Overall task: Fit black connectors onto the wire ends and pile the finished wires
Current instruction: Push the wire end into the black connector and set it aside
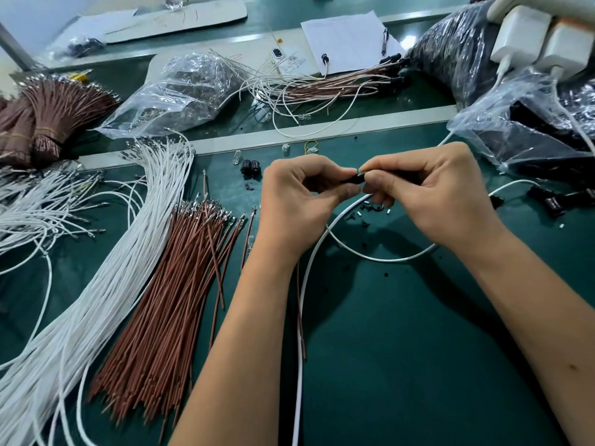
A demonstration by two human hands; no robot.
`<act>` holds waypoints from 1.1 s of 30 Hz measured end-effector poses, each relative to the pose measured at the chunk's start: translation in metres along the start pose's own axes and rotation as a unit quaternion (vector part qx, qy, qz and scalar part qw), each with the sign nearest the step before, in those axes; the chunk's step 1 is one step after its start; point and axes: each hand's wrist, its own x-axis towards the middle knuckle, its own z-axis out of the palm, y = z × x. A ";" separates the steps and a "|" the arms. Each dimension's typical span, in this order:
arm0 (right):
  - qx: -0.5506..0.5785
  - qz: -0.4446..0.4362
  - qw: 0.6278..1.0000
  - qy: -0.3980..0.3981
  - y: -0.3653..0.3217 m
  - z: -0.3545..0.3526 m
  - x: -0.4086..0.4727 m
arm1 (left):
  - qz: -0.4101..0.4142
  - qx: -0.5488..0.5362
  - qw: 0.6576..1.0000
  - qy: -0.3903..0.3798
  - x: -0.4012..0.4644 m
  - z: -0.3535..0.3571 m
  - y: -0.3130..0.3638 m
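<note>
My left hand [301, 201] and my right hand [428, 197] meet above the green mat, fingers curled. Between their fingertips both pinch a small black connector [353, 179]. A white wire [301, 317] and a thin brown wire [301, 329] hang from under my left hand toward the near edge. Unfitted white wires [106, 284] and brown wires [174, 304] lie fanned out on the left. A pile of finished wires [338, 86] with black connectors lies at the back. Two loose black connectors [250, 165] stand left of my hands.
A white cable [386, 257] loops under my right wrist. Clear bags [180, 91] of parts sit at the back, and a bag of black connectors [531, 133] at the right. Bound brown wire bundles [48, 123] lie far left. Papers [347, 40] and white chargers [541, 43] are behind.
</note>
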 end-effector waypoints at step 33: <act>0.157 0.065 0.985 0.030 -0.003 0.010 -0.002 | 0.007 -0.054 0.998 -0.010 -0.001 0.002 0.005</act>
